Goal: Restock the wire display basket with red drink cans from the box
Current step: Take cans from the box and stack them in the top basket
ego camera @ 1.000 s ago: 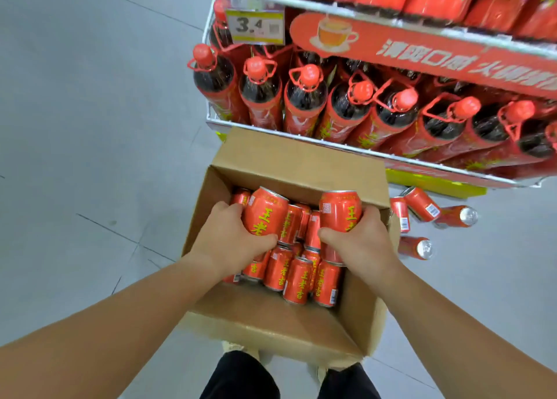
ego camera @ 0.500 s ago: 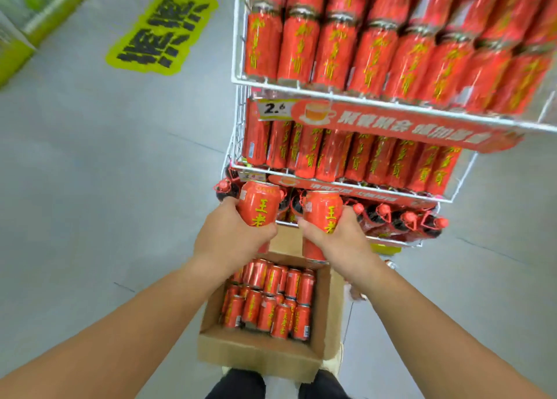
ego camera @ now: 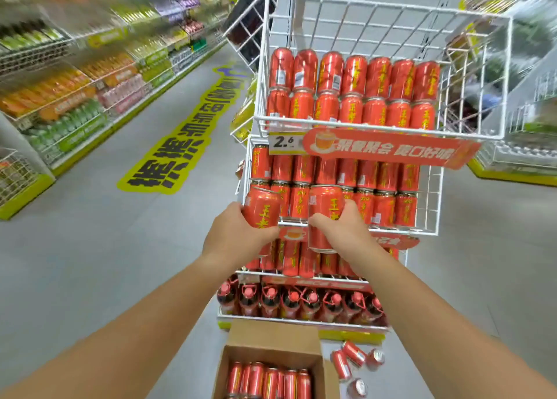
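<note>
My left hand (ego camera: 233, 235) grips one red drink can (ego camera: 261, 208) and my right hand (ego camera: 346, 232) grips another red can (ego camera: 324, 208), both held upright in front of the second tier of the white wire display rack. The top wire basket (ego camera: 382, 6) holds two rows of red cans along its front and stands higher than my hands. The open cardboard box (ego camera: 271, 338) sits on the floor below, with several red cans (ego camera: 268, 380) standing inside.
Lower tiers hold more cans and a row of red-capped bottles (ego camera: 301, 303). Several loose cans (ego camera: 352, 359) lie on the floor right of the box. A yellow floor sticker (ego camera: 177, 145) runs down the aisle; stocked shelves (ego camera: 60, 91) line the left.
Both hands have lifted their cans out of the box and up past the bottle tier to the second tier. The view has tilted upward, bringing the top basket into sight.
</note>
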Demonstrator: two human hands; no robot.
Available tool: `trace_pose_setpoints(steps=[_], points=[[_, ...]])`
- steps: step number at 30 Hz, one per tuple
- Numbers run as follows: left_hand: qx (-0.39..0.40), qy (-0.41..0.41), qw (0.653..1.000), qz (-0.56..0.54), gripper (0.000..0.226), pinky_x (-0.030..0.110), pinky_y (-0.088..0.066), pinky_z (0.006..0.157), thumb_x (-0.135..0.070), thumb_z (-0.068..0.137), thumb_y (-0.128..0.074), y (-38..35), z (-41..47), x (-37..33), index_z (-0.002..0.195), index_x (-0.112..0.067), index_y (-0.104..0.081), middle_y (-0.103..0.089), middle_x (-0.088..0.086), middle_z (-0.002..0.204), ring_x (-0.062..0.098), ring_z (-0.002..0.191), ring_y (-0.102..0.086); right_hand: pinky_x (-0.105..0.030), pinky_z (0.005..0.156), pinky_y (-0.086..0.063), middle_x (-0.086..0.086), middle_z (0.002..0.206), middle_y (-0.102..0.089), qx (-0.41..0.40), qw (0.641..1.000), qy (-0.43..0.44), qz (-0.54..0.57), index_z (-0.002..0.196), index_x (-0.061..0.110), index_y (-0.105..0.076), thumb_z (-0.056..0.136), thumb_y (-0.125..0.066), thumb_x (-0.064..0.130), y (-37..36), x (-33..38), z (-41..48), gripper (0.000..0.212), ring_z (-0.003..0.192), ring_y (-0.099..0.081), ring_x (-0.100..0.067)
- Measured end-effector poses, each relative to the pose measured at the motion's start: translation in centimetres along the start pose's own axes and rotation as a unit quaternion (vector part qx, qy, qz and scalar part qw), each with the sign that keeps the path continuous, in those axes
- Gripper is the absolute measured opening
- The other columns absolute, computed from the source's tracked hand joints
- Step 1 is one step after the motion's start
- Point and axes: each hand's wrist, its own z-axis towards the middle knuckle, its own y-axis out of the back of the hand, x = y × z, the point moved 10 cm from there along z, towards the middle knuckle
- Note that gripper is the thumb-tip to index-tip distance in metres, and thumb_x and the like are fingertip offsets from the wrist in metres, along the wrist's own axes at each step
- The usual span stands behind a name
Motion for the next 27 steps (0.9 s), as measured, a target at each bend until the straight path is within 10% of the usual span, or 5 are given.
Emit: trace_pose_setpoints(steps=[6,13,23,27], points=[[-0.030,-0.074,0.997,-0.012,0.033,0.027,-0.048,0.057,-0.037,0.070,-0.086,4.5,1.8,-9.5,0.085,-0.021,-0.061,-0.067,-0.004,0.080,0.010,0.070,-0.065,-0.027,0.065,-0.043,0.001,0.104,-0.061,-0.020,0.999,0.039,0.023,0.125,0.021,-0.040,0.089,-0.071,0.033,5.0,7.5,0.0,0.049,0.087,-0.059,-0.012],[-0.044,-0.093,0.995,-0.016,0.034,0.032,-0.056,0.061,-0.042,0.068,-0.086,6.4,6.0,-17.6,0.087,-0.019,-0.070,-0.072,0.000,0.078,0.016,0.070,-0.069,-0.043,0.090,-0.052,0.001,0.113,-0.063,-0.033,0.998,0.055,0.016,0.137,0.022,-0.038,0.069,-0.074,0.055,9.7,13.7,3.9,0.084,0.101,-0.064,-0.020],[-0.043,-0.073,0.996,0.008,0.026,0.041,-0.058,0.070,-0.036,0.078,-0.081,3.9,14.4,-24.3,0.086,-0.015,-0.067,-0.073,0.000,0.075,0.019,0.066,-0.069,-0.034,0.073,-0.049,-0.001,0.109,-0.063,0.022,0.996,0.083,0.038,0.123,0.018,-0.044,0.082,-0.079,0.038,12.7,19.3,15.0,0.058,0.092,-0.063,-0.016],[-0.040,-0.038,0.998,0.031,0.029,0.032,-0.047,0.056,-0.033,0.082,-0.080,2.0,18.3,-23.9,0.073,-0.014,-0.059,-0.063,0.000,0.062,0.017,0.054,-0.059,-0.047,0.091,-0.056,-0.004,0.111,-0.065,0.047,0.996,0.057,0.048,0.121,0.016,-0.046,0.070,-0.086,0.043,11.4,18.7,19.5,0.070,0.098,-0.067,-0.025]])
